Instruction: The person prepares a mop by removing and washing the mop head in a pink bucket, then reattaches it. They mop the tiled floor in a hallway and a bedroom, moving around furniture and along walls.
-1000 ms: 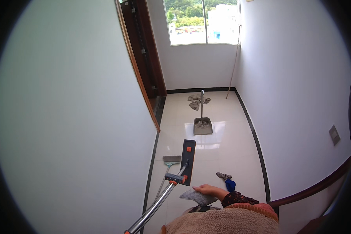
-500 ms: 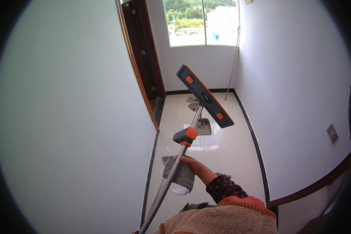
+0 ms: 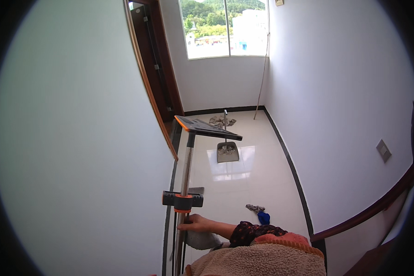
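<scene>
Mop (image 3: 186,178) held head up, pole (image 3: 187,161) alongside right hand (image 3: 198,223); right fingers clamped on grey cloth (image 3: 202,240) just beside pole, thumb against it; left hand out of frame, can't tell its fingers; dustpan (image 3: 228,155) on floor (image 3: 271,184) farther off, blue cloth (image 3: 263,218) nearer, to the right

With our right hand (image 3: 197,223) we hold a gray cloth (image 3: 201,240) against the mop pole (image 3: 186,171), its flat head (image 3: 209,128) raised, while a dustpan (image 3: 228,155) stands on the glossy floor (image 3: 273,179) beyond.
</scene>
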Motion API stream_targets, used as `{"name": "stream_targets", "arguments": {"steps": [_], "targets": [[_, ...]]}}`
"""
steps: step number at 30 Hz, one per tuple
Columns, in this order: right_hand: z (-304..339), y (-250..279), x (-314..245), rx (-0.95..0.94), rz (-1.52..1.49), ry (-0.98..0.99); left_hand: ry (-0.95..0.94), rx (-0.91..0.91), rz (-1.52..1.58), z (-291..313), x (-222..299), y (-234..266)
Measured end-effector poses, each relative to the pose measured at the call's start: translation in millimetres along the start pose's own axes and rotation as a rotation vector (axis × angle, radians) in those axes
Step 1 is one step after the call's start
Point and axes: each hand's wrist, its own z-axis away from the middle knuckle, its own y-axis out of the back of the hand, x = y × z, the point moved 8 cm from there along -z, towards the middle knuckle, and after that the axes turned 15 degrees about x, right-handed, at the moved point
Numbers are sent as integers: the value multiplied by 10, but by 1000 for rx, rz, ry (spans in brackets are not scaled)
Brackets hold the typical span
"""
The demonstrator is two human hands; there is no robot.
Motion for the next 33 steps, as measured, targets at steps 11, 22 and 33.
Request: {"name": "stream_targets", "arguments": {"steps": [11, 22, 33], "targets": [[213, -628, -135, -100, 185, 471, -478, 78, 482, -897, 4707, 548], [581, -760, -490, -324, 318, 578, -52, 599, 870, -937, 4330, 1144], [394, -603, 82, -406, 419, 309, -80, 667, 390, -1309, 3325, 900]]}}
